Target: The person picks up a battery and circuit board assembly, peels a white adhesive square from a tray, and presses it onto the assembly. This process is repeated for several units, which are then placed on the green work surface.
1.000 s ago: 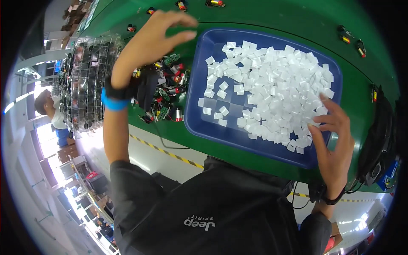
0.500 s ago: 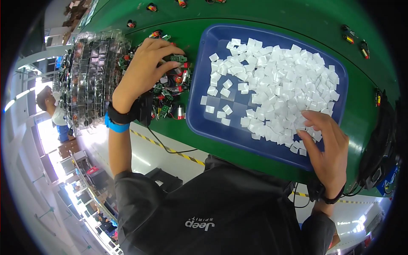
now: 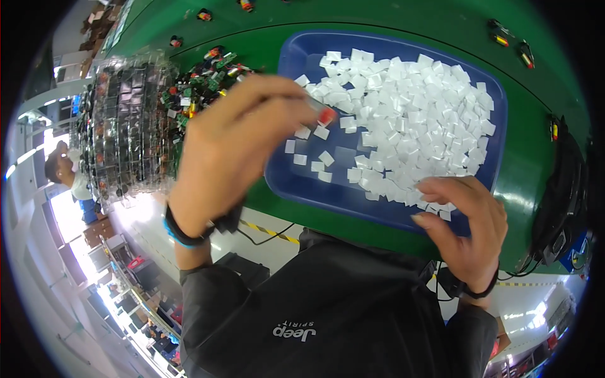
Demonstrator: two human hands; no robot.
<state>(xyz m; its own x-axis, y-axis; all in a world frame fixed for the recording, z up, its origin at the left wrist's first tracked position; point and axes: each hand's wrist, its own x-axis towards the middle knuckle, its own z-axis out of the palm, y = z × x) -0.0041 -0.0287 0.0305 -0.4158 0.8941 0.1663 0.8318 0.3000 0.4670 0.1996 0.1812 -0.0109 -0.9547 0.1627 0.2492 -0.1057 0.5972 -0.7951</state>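
Working over the green table [image 3: 391, 34], I am hovering above the blue tray [image 3: 296, 183] heaped with white squares [image 3: 409, 120]. I judge I am bringing a part across to pair it with a square; next calls for lining the two up. My left hand [image 3: 233, 151] is pinching a small red-tipped component [image 3: 324, 114] above the tray's left side. My right hand [image 3: 463, 230] is curling, fingertips touching squares at the tray's near edge.

Glossy blue plastic tray [image 3: 290, 183], matt white foam-like squares [image 3: 416, 120], smooth green tabletop [image 3: 523, 183].
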